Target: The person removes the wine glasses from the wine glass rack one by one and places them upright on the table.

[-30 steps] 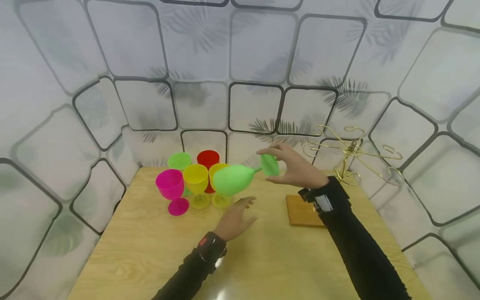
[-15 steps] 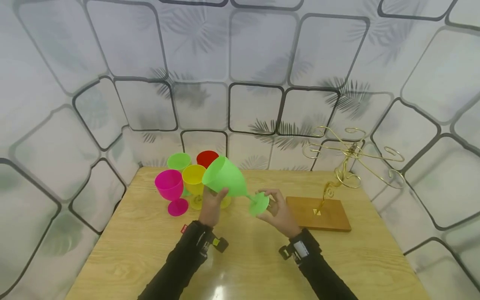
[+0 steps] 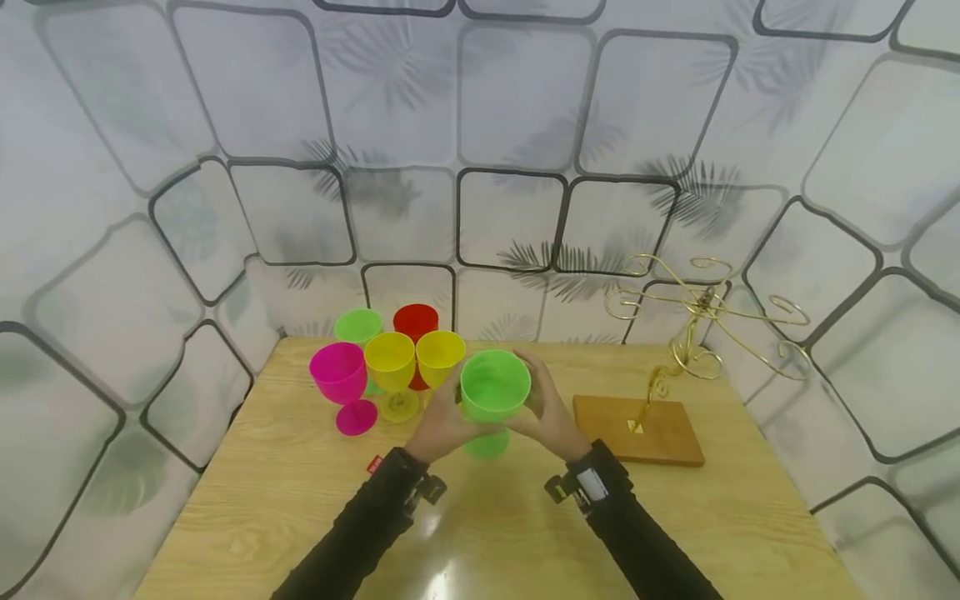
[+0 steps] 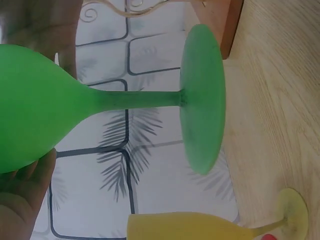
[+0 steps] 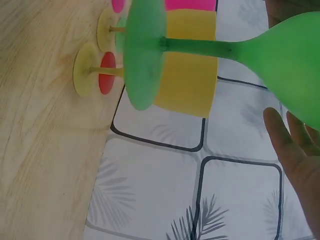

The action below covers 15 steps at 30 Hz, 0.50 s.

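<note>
A light green goblet (image 3: 495, 385) is held upright over the table, mouth up, its round foot (image 4: 204, 100) off the wood in the left wrist view. My left hand (image 3: 444, 423) grips the bowl from the left, fingers curved round it. From the other side my right hand (image 3: 551, 412) holds the same bowl, its fingertips (image 5: 274, 120) against the green wall in the right wrist view. Just behind my left hand stand two yellow goblets (image 3: 390, 362), with a magenta goblet (image 3: 339, 372), another green goblet (image 3: 358, 323) and a red goblet (image 3: 416, 318) around them.
At the right a gold wire stand (image 3: 705, 304) with curled arms rises from a wooden base (image 3: 667, 442). A patterned curtain (image 3: 510, 217) borders the wooden table (image 3: 300, 517) at the back and sides. A small red tag (image 3: 375, 464) shows beside my left sleeve.
The green goblet has turned from tilted sideways to upright. My right hand has moved from its foot to the bowl, and my left hand has come to the bowl too.
</note>
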Available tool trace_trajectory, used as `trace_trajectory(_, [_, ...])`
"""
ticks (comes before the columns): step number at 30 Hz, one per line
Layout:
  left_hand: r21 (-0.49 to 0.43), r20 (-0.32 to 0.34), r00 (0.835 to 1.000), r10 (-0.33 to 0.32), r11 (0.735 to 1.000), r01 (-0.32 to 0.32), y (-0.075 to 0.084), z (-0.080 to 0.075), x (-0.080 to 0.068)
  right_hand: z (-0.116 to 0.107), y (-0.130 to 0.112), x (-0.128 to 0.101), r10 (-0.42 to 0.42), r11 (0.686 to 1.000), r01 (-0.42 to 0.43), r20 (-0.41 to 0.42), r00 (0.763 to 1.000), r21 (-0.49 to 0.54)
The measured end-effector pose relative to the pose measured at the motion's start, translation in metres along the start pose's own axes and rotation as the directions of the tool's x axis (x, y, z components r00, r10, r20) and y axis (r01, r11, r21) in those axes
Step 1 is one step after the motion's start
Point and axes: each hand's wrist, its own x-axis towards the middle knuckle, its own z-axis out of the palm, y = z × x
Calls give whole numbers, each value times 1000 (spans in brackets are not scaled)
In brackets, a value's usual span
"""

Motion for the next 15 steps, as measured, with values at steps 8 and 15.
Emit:
trace_trajectory(8, [44, 36, 999, 38, 998, -40, 23, -1, 1, 0, -6, 7, 51, 998, -50, 13, 999, -45])
trace_trajectory(15, [9, 55, 998, -7, 1000, 6, 4, 4, 3, -1, -3, 7, 76, 995, -76, -1, 997, -57])
